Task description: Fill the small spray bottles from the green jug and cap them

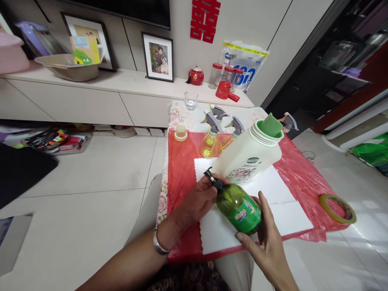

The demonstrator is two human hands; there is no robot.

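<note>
Right hand (268, 243) on glossy, rounded bottle (238, 208)

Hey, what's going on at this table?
Someone is holding a green pump bottle in both hands: the left hand is at its black pump top, the right hand around its lower end. A large white jug stands just beyond, a green piece poking from its mouth. Spray bottles stand nearby.

Across from me, a long, low, pale cabinet (87, 101) ran along a light panelled wall (251, 24), beneath a black screen (136, 10). A red cut-paper character (206, 18) hung beside the screen. Large pale floor tiles (100, 234) gleamed, with light glaring brightest at right, near a dark, glossy unit (303, 85).
</note>
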